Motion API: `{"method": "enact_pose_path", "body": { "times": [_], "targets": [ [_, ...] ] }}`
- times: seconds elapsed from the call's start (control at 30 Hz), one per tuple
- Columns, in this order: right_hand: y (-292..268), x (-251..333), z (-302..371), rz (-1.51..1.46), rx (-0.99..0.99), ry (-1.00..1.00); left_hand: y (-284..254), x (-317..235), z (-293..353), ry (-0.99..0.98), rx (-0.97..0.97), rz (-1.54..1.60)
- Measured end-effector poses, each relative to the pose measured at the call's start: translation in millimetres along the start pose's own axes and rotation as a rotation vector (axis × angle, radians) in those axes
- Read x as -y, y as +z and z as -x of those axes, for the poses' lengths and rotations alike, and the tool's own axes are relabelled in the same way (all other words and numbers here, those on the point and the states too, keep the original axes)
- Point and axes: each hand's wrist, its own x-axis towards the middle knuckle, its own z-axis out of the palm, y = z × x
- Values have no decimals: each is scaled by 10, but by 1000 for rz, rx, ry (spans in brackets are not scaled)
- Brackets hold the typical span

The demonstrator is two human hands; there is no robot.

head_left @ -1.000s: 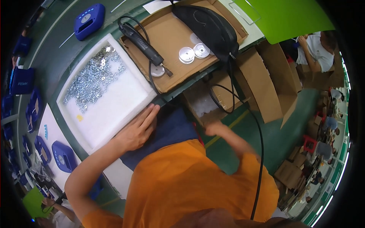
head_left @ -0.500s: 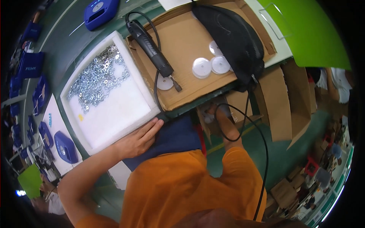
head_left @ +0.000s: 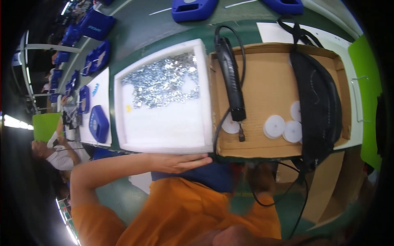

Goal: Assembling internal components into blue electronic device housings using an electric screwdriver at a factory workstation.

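Note:
My left hand [head_left: 180, 162] lies with fingers stretched out along the front edge of a white foam tray [head_left: 164, 148]. Small shiny metal pieces [head_left: 164, 80], which look like nuts or washers, are heaped in its far half. Below the front edge of a shallow cardboard tray [head_left: 256, 88], my right hand [head_left: 260, 176] is dark and smeared by motion; its fingers and anything in them cannot be made out. A black corded electric screwdriver [head_left: 230, 78] rests in the cardboard tray, its tip over a white disc [head_left: 230, 125]. More white discs [head_left: 274, 126] lie nearby, beside a black pouch [head_left: 318, 102].
A looped black cable [head_left: 307, 197] hangs at the right, near open cardboard boxes [head_left: 324, 188] below the table. Blue plastic devices [head_left: 98, 124] stand to the left and along the far side. A person in white [head_left: 67, 158] sits at the left.
The view has turned, so both trays look more level and sit farther right. My right hand has drawn back from inside the box below. My left hand stays at the foam tray's edge.

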Motion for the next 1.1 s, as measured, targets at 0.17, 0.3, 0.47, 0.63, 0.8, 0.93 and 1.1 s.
{"method": "enact_pose_path", "body": {
  "times": [0.17, 0.3, 0.47, 0.63, 0.8, 0.93, 1.1],
  "targets": [
    [947, -52, -132, 42, -86, -82, 37, -75, -32, -32, -20, 54],
    [797, -4, 73, -195, -255, 87, -10, 1, -62, 71, 82, 65],
    [409, -169, 670, -547, 12, 419, 100, -186, 177, 66, 88, -19],
    [506, -250, 728, -634, 65, 515, 188, -154, 143, -134, -136, 145],
    [664, -340, 407, -723, 64, 511, 228, -233, 183, -190, -131, 210],
    [815, -384, 148, -792, 62, 505, 159, -228, 136, -275, -98, 231],
    [1019, -427, -136, -879, 51, 518, 134, -203, 194, -234, -45, 268]
  ]
}}
